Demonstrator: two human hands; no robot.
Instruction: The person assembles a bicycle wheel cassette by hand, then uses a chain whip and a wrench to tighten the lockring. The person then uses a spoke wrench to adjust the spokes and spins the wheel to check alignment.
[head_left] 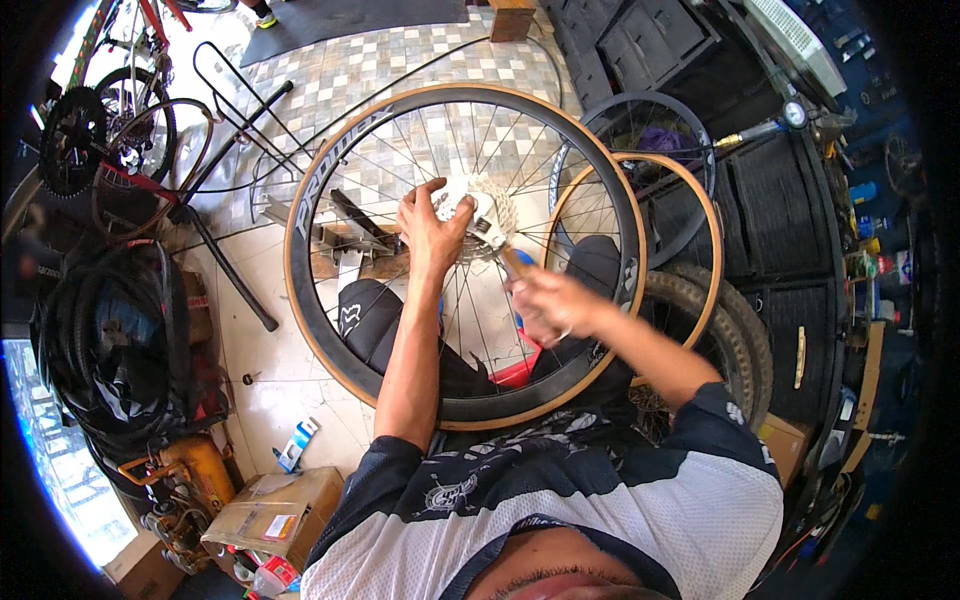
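Bicycle wheel [627, 215], black-rimmed and tan-tyred, spreads over our knees [370, 325], past their outer edges, axle line pointing up toward us. Our blurred right hand [550, 303] clamps the silver wrench [489, 229], slanting near-rightward; our left hand [430, 236] curls at the cassette [508, 211], hold unclear.

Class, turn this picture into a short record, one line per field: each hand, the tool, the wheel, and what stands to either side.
Left hand: the left hand is at the wheel's centre, by the cassette; exact grip unclear
Right hand: the right hand, blurred, closed on the wrench's handle
Tool: wrench, silver head over the cassette, near the left thumb
Wheel: wheel, black rim, tan-edged tyre; legs show through the spokes
Left side: cardboard box, bicycle
Right side: black drawers
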